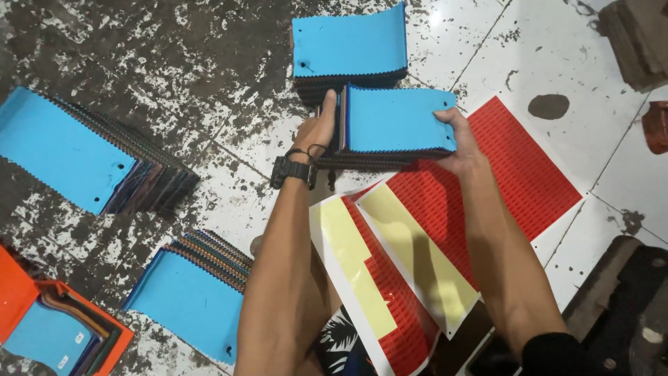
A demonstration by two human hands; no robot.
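Both hands are clamped on the same thing here: a stack of fabric swatches (396, 125) with a bright blue sheet on top and darker zigzag-cut layers underneath. It sits between the two hands, just above the floor (174, 56), which is white tile, badly scuffed and stained dark.

The left hand (316, 132) is on the stack's left end, fingers pointing up and away from the camera, palm pressed flat against the side. There's a black watch (293, 170) and a thin black band on that wrist. The right hand (456, 136) grips the right end, thumb on top near the punched hole in the corner, the other fingers curled under. So neither hand is open; both are closed around the stack, squeezing it from opposite ends. Both forearms run up from the bottom of the frame and spread slightly as they go.

Right behind the held stack, touching or nearly so (can't quite tell), is another blue-topped swatch stack (348, 49) lying on the floor. Under and below the right hand are red printed sheets (522, 167), two of them with pale yellow strips (410, 257) across them.

Off to the left there's a fanned-out blue stack (69, 150), another fanned one (191, 299) lower down near the left elbow, and an orange cover (42, 320) holding more swatches in the bottom-left corner. All of those are well apart from the hands.
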